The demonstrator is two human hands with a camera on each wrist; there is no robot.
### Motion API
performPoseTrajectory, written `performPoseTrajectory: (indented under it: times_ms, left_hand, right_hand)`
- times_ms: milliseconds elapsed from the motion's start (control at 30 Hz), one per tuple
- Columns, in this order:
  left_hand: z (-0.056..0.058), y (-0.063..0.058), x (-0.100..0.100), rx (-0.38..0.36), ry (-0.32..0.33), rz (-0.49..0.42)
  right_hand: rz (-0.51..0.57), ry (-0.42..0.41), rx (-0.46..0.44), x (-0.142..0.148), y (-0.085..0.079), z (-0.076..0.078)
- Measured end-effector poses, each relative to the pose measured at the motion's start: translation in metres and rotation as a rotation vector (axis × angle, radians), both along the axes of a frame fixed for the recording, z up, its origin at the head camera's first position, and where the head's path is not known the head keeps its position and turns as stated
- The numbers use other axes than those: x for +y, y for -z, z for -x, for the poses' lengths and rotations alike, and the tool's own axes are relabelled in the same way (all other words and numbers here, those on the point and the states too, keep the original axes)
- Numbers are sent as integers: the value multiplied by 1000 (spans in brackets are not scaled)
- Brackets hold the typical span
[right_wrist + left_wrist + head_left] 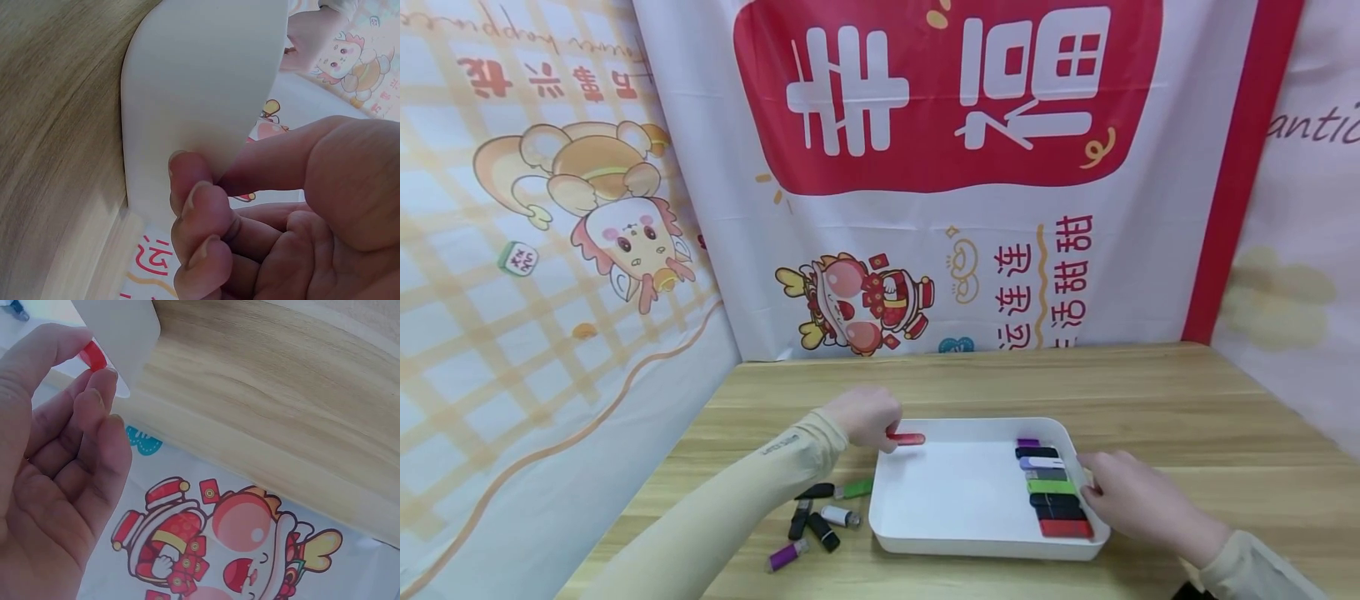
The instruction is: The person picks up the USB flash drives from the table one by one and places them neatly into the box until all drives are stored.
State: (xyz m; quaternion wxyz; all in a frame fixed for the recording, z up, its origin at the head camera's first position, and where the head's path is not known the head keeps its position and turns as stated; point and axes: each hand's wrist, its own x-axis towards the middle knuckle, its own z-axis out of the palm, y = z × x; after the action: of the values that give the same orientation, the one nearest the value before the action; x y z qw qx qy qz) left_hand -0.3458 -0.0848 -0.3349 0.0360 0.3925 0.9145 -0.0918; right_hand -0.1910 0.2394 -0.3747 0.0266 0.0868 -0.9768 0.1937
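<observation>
A red USB stick [912,439] is pinched between the thumb and fingers of my left hand [867,417], over the back left corner of a white tray [951,500]. In the left wrist view only a short red piece of the stick [95,357] shows. My right hand [1131,504] grips the tray's right wall; in the right wrist view the thumb lies over the rim and the fingertips press the outer wall [187,81]. Along the tray's right side runs a column of several USB sticks, among them a green one [1051,486] and a red one [1066,528].
Left of the tray, several loose USB sticks lie on the wooden table [1157,400]: a purple one [786,556], a white one [840,516], a green one [855,489] and black ones [823,532]. A printed cloth [865,217] hangs behind the table.
</observation>
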Motion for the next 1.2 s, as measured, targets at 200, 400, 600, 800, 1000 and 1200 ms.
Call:
performPoseTrajectory:
  times_ms: [200,400,600,800,1000,1200]
  left_hand:
    - [-1,1,11,48,8,74]
    - [6,6,16,45,5,96]
    - [12,13,17,75,25,117]
    - [12,15,20,112,43,154]
    - [10,15,24,146,47,195]
    - [10,22,29,192,77,265]
  right_hand:
    - [2,-13,18,0,0,0]
    - [7,-3,-8,0,-1,0]
    - [7,-1,-17,0,-2,0]
    - [14,9,-47,-1,-2,1]
    - [17,17,-53,0,-2,2]
    - [17,9,-64,1,-2,3]
